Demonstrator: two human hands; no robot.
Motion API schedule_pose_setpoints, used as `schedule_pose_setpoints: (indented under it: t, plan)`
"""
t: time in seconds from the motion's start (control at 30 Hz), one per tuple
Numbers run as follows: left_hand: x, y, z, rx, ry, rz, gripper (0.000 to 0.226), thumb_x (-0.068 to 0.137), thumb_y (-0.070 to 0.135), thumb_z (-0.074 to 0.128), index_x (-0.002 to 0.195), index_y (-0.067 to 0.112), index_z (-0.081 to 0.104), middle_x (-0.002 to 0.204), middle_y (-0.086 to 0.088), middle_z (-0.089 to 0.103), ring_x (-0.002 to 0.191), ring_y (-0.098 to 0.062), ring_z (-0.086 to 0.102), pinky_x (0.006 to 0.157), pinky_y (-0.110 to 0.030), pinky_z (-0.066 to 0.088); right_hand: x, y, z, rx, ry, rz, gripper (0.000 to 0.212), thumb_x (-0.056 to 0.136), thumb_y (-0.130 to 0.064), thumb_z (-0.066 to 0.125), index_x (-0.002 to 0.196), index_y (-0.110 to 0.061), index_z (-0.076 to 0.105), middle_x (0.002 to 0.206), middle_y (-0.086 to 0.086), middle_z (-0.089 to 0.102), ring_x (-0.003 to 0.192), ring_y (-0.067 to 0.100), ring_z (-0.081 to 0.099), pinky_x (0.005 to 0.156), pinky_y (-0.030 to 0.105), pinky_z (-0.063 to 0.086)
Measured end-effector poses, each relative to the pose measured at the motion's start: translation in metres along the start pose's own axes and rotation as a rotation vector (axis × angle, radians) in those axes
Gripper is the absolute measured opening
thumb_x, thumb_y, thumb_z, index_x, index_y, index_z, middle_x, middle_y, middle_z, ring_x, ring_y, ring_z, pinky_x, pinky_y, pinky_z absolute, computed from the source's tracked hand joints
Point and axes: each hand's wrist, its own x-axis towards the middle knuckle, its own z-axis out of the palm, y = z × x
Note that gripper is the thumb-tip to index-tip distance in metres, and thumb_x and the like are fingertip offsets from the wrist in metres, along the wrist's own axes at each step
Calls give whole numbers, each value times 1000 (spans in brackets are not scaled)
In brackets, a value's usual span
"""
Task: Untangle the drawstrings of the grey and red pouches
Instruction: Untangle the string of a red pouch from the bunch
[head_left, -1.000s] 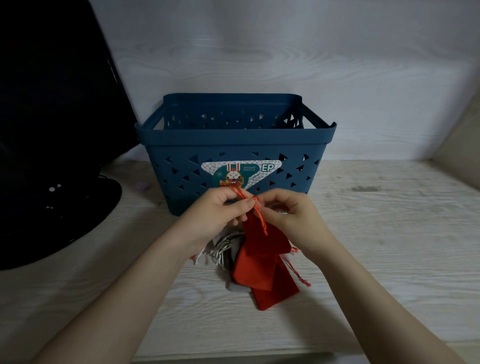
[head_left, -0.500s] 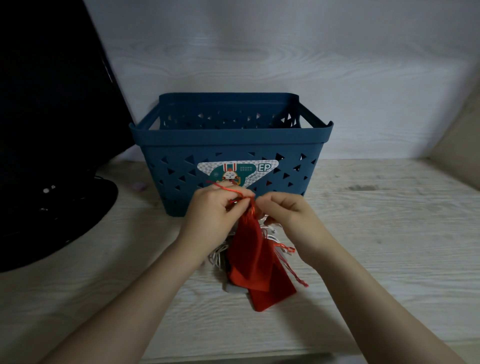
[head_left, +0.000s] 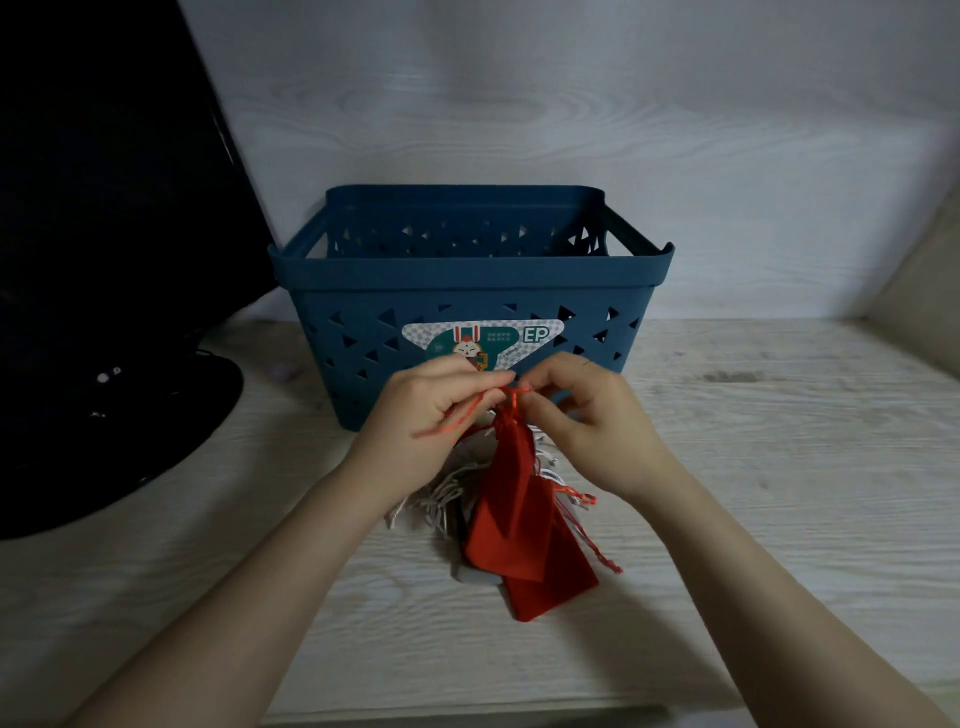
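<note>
Red cord (head_left: 511, 397) is the thing being worked: a knot of it sits at the gathered mouth of the red pouches (head_left: 511, 519), which hang and trail down onto the pale wooden tabletop (head_left: 779, 467) at about six o'clock from the blue basket (head_left: 467, 291). The left hand (head_left: 431, 415) pinches one strand, whose loose end runs out toward eight o'clock across the palm; the right hand (head_left: 582, 415) pinches the cord from the three o'clock side, fingertips nearly touching the left's. A grey pouch (head_left: 475, 574) peeps out beneath the red cloth, and its pale drawstrings (head_left: 441, 493) spill toward nine o'clock, still mixed with red threads. To do this step well, I judge it best to keep the knot slack, push cord into it rather than pull the ends, and feed the free end back through its loop. Tugging hard would likely cinch the tangle tighter. The dark object (head_left: 104, 312) at nine o'clock plays no part.
</note>
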Motion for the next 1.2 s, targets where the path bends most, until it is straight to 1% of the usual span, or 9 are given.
schedule_pose_setpoints:
  t: [0.13, 0.3, 0.53, 0.67, 0.8, 0.9, 0.97, 1.07, 1.2]
  plan:
    - [-6, -2, -2, -68, -36, -138, 24, 85, 17, 54, 102, 9, 71, 68, 25, 59, 74, 10, 56, 70, -3, 38, 1, 1, -7, 103, -31, 106, 21, 89, -18, 50, 69, -20, 52, 61, -10, 51, 59, 4, 46, 61, 26, 39]
    - [-7, -2, -5, 13, -70, -209, 14, 87, 15, 61, 89, 11, 74, 61, 18, 57, 68, -4, 58, 59, -7, 38, -1, 8, -3, 170, 48, 173, 24, 90, -25, 48, 67, -19, 51, 60, -9, 50, 60, 9, 46, 62, 32, 39]
    - [-6, 2, -9, -11, -126, -283, 23, 90, 16, 54, 76, 32, 62, 52, 28, 55, 50, 5, 50, 51, -9, 34, -2, 4, -2, 319, 82, 220, 19, 91, -6, 54, 75, -15, 59, 67, -4, 58, 58, -1, 52, 56, 13, 41]
    - [-8, -3, -4, -253, -118, -405, 32, 94, 12, 50, 72, 34, 62, 48, 12, 48, 44, -3, 38, 48, -20, 31, -3, 8, -2, 54, 103, 152, 29, 86, 0, 58, 74, -26, 53, 64, -2, 63, 58, 9, 61, 60, 29, 52]
    - [-9, 3, 13, -432, -61, -515, 20, 97, 18, 43, 85, 17, 59, 74, -22, 55, 42, -7, 40, 44, -19, 35, -4, 6, 9, -4, 135, 138, 33, 84, 2, 55, 74, -28, 46, 67, 14, 66, 61, 31, 66, 60, 47, 52]
    - [-9, 10, 17, -400, -65, -478, 29, 97, 29, 39, 87, 9, 57, 78, -2, 53, 66, -5, 51, 66, -19, 42, -4, 4, 19, 148, 189, 205, 28, 84, 2, 56, 74, -23, 48, 72, 11, 64, 62, 35, 65, 60, 54, 53]
    - [-9, 13, 17, -300, -65, -422, 26, 100, 21, 36, 78, 16, 50, 72, 3, 50, 64, 3, 46, 66, -9, 36, -4, 0, 22, 305, 241, 264, 24, 84, 1, 54, 74, -20, 50, 70, 4, 61, 62, 31, 64, 64, 53, 55]
    - [-10, 13, 18, -245, -44, -428, 26, 100, 16, 36, 77, 18, 47, 59, 10, 46, 52, -3, 38, 54, -17, 33, -2, -4, 22, 578, 249, 397, 20, 89, 0, 47, 76, -15, 50, 65, 1, 60, 56, 19, 60, 58, 39, 56]
    - [-11, 9, 14, -153, -69, -413, 24, 100, 15, 36, 78, 14, 46, 46, 16, 44, 43, -3, 36, 46, -15, 28, -2, -4, 6, 431, 162, 366, 29, 95, -6, 37, 70, -10, 50, 65, 7, 59, 49, 17, 53, 45, 25, 39]
